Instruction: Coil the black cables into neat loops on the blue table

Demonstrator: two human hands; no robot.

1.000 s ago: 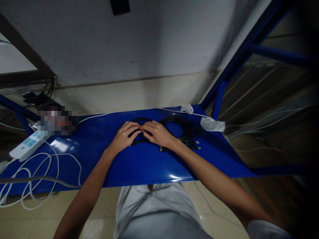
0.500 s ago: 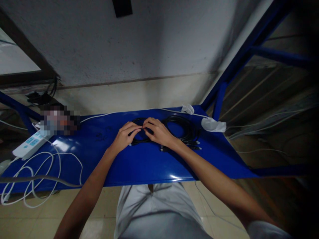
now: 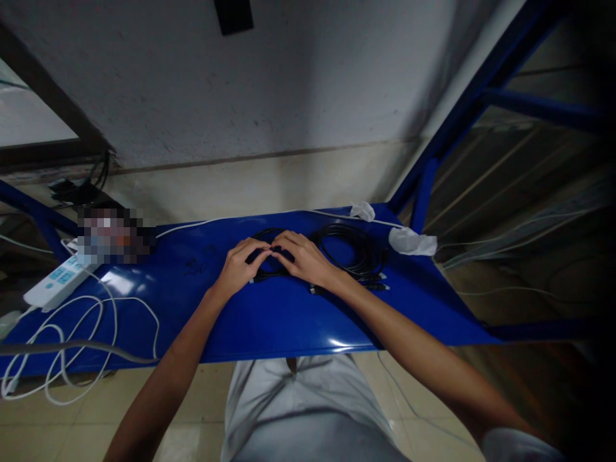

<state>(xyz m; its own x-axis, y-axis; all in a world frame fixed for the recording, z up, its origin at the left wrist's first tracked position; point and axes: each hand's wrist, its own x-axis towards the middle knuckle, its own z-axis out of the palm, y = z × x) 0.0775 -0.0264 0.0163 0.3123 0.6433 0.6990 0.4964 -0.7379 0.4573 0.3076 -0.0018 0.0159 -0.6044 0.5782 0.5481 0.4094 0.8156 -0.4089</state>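
Over a small coil of black cable (image 3: 269, 277) on the blue tabletop, my left hand (image 3: 242, 262) and my right hand (image 3: 304, 258) meet fingertip to fingertip. Each one pinches with thumb and index finger. Something small and dark seems to be between the tips, too small to name. Part of the coil is hidden under my fingers, and a pale plug end shows by my left hand. To the right of my right hand lies a larger bundle of coiled black cables (image 3: 353, 250), with several metal-tipped plugs at its near side.
The blue table (image 3: 289, 327) stands against a wall. At left are a white power strip (image 3: 60, 282), loops of white cord (image 3: 101, 321) and a blurred patch. Crumpled white plastic (image 3: 411, 242) lies at the right edge, beside the blue frame (image 3: 423, 196). A white cord runs along the back.
Both hands stay over the small coil. My fingertips have shifted slightly left and closer together; the dark piece between them shows less now.
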